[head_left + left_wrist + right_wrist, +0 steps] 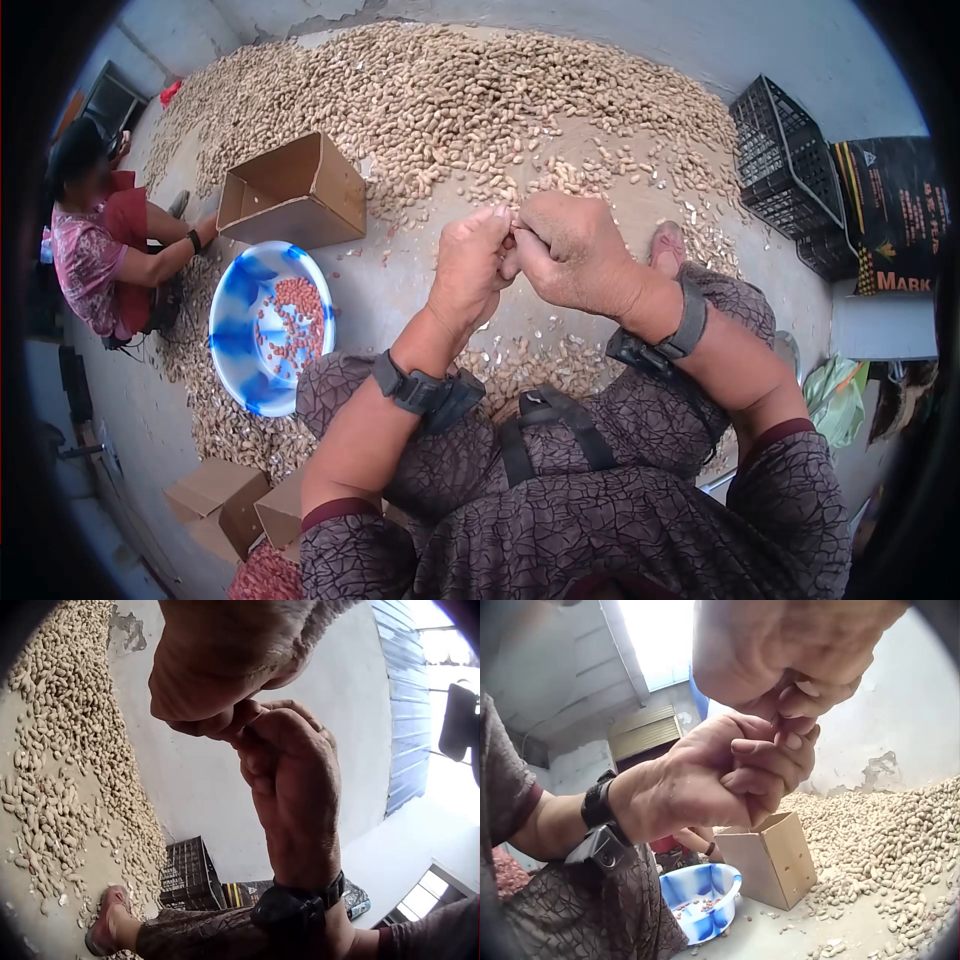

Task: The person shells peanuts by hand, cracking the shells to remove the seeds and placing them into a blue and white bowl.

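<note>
Both hands meet fingertip to fingertip above the floor, in front of the lap. In the head view the left hand (468, 268) has its fingers curled and its thumb pressed toward the right hand (585, 255), whose fingers are bent too. They pinch something small between them, apparently a peanut, almost wholly covered by the fingers. The right wrist view has the right hand (791, 652) above the left hand (697, 780), with a small pale bit (808, 688) at the right fingers. Unshelled peanuts (430, 100) lie heaped beyond the hands.
A blue-and-white basin (235, 345) with reddish kernels (300, 300) stands at the left, beside an open cardboard box (315, 205). Another person (95, 250) squats at the far left. Black crates (785, 165) stand at the right. Shells and peanuts (540, 368) lie between the legs.
</note>
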Available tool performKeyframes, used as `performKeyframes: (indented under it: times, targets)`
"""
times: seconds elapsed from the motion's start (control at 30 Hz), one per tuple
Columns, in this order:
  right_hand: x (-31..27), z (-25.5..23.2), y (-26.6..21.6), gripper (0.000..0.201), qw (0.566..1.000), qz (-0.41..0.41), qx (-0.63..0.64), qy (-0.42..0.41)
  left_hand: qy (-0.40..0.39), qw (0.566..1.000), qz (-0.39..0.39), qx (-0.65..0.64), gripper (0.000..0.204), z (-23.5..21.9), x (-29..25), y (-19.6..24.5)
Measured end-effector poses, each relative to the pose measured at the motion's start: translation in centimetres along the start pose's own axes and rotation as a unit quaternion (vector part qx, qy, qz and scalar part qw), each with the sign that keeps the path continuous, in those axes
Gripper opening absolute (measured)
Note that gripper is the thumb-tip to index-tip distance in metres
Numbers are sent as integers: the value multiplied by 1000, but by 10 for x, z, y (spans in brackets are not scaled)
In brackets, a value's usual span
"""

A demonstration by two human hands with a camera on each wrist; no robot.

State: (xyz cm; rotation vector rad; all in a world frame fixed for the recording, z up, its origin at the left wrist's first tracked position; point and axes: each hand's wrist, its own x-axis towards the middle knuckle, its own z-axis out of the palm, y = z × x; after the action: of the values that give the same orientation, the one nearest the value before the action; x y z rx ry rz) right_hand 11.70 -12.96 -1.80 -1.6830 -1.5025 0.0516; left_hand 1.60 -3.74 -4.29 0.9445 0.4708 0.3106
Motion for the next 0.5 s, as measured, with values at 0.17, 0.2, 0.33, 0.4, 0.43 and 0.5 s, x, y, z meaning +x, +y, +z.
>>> performKeyframes:
  times: [0.17,0.2,0.33,0.4,0.43,0.5]
  targets:
    - [2,0,-1,6,1000,1,-10,17,-16,1000,-13,-5,28,-5,0,-2]
    - [2,-1,0,6,999,25,-20,5,-47,999,-13,3,28,-7,1,-4]
    - [3,-3,8,9,987,137,72,-44,-119,992,-37,10,26,-14,2,-2]
    - [6,-10,5,9,974,182,116,-64,-122,992,-30,23,25,-11,0,0]
    - [7,-12,4,11,958,224,159,-84,-126,991,-23,36,25,-9,-2,2]
    - [9,-12,9,11,955,232,165,-82,-124,992,-23,26,23,-4,-5,5]
